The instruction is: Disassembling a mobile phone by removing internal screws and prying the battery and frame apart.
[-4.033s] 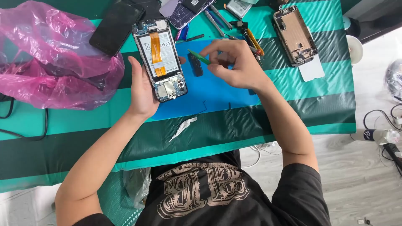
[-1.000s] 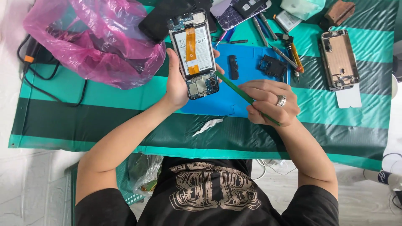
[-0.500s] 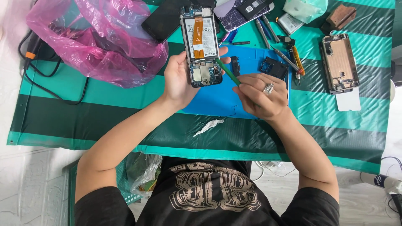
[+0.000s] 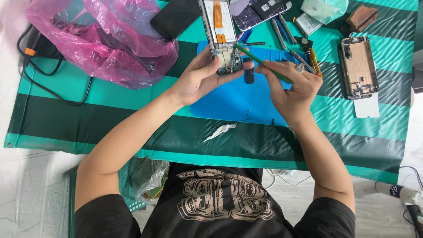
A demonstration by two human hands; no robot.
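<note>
torso: person in a black printed shirt at the near edge, both forearms reaching away over the surface [image 4: 66, 128], which wears a green striped cloth.
scrap: white crumpled bit [image 4: 220, 130] on the cloth, nearer than the mat, clear of both hands.
mat: blue work mat [image 4: 229, 103] under and between the hands; its middle is bare.
left hand: left hand [image 4: 200, 79] on the near end of the opened phone [image 4: 222, 37], fingers clamped on its bottom edge and sides.
phone axis: long axis runs near to far, slightly tilted; near end in the left grip, far end free, past the mat's far edge.
right hand: right hand [image 4: 293, 90] just right of the phone, fingers closed around a green-handled tool [image 4: 264, 65].
tool line: shaft slants up-left from the right hand; tip sits at the phone's right edge near its lower end. Contact looks likely, not certain.
small part: dark piece [image 4: 249, 70] on the mat between the two hands, just below the shaft.
right side: row of hand tools [image 4: 304, 55], then a second opened phone [image 4: 359, 66], well apart.
left side: pink plastic bag [image 4: 105, 42] and a dark phone [image 4: 174, 17], near the left hand's far side.
</note>
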